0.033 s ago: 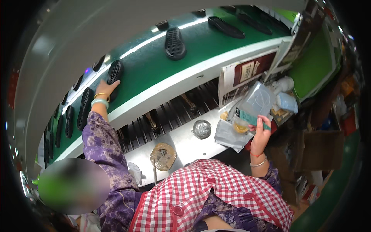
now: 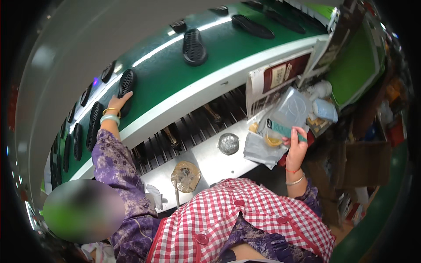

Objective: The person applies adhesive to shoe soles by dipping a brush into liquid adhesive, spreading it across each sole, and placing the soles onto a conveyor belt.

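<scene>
My left hand (image 2: 117,104) reaches onto the green conveyor belt (image 2: 162,79) and grips a black shoe sole (image 2: 127,82) by its lower part. The thumb lies on the sole's right side; the other fingers are partly hidden. Right beside that wrist lies another long black sole (image 2: 94,125). My right hand (image 2: 296,144) is closed on the end of a flat teal-green strip (image 2: 283,129) with pale print, whose exact kind I cannot make out. This strip is held over a grey sheet (image 2: 261,147) and a small yellow container (image 2: 272,140), in front of a translucent plastic lid (image 2: 291,107).
Several more soles, one ribbed (image 2: 194,47), lie along the belt. On the metal ledge (image 2: 210,164) sit a round silvery lump (image 2: 228,143) and a tan wrapped disc (image 2: 186,176) with a thin stick. Printed cardboard (image 2: 276,81) stands upright at the belt's edge. A green tray (image 2: 357,72) is at right.
The view has shifted slightly, with the belt and its soles a little further left in the picture. Both hands keep their holds.
</scene>
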The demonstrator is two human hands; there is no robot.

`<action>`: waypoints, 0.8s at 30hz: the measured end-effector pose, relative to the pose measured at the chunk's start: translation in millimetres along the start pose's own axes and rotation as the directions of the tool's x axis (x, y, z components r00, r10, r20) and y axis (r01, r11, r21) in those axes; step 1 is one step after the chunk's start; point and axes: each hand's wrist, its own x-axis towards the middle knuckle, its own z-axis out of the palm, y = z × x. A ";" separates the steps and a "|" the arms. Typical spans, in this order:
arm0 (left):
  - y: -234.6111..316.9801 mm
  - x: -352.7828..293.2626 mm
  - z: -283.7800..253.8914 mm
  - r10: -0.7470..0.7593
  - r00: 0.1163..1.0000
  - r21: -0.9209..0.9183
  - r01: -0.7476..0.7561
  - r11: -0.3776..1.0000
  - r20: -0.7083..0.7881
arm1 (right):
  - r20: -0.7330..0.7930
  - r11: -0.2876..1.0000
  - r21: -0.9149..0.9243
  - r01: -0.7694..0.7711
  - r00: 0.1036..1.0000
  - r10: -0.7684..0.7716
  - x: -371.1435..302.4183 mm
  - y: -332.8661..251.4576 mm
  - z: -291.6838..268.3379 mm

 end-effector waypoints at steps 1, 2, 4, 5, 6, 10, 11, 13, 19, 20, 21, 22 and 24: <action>-9.6 13.7 6.4 -0.027 0.994 -0.066 0.034 0.997 0.108 | 0.038 0.998 -0.036 -0.048 0.998 0.049 6.4 11.1 -3.7; -14.6 22.8 8.5 -0.026 0.992 -0.064 0.034 0.997 0.123 | 0.042 0.996 -0.060 -0.070 0.997 0.072 10.2 19.7 -6.6; -1.7 16.1 26.2 -0.028 0.988 -0.137 0.049 0.989 0.155 | 0.037 0.982 -0.166 -0.091 0.994 0.098 27.6 23.4 -36.3; -2.4 14.9 11.1 -0.034 0.991 -0.181 0.058 0.982 0.130 | 0.038 0.975 -0.196 -0.102 0.993 0.112 25.9 31.7 -32.7; 10.0 6.6 5.5 -0.035 0.988 -0.358 0.086 0.930 0.148 | 0.018 0.970 -0.205 -0.132 0.990 0.139 25.6 42.1 -34.5; 25.1 -47.8 -25.2 0.132 0.988 -0.892 0.008 0.451 0.075 | 0.076 0.953 -0.269 -0.139 0.983 0.165 32.7 83.0 -35.5; 43.2 -89.0 -13.6 0.243 0.967 -0.973 0.015 0.229 0.072 | 0.092 0.928 -0.350 -0.127 0.981 0.169 38.9 81.9 -59.6; 59.4 -156.1 -26.2 0.472 0.879 -0.995 0.094 -0.023 0.072 | 0.109 0.905 -0.403 -0.135 0.975 0.194 40.9 89.8 -64.1; 112.9 -326.4 29.6 0.374 0.796 -0.860 0.510 0.011 0.476 | 0.157 0.827 -0.542 -0.149 0.949 0.274 46.0 111.2 -72.9; 111.4 -337.3 46.5 0.424 0.719 -0.764 0.639 -0.091 0.551 | 0.157 0.831 -0.527 -0.176 0.941 0.299 47.9 107.6 -72.0; 109.6 -347.9 65.4 0.485 0.633 -0.638 0.749 -0.182 0.604 | 0.164 0.826 -0.535 -0.176 0.938 0.306 49.3 104.9 -71.4; 115.7 -360.8 80.0 0.518 0.610 -0.566 0.781 -0.265 0.599 | 0.167 0.848 -0.502 -0.169 0.943 0.287 50.4 103.0 -69.0; 122.7 -376.2 113.4 0.564 0.533 -0.370 0.846 -0.384 0.630 | 0.200 0.899 -0.405 -0.170 0.942 0.268 53.0 108.4 -72.4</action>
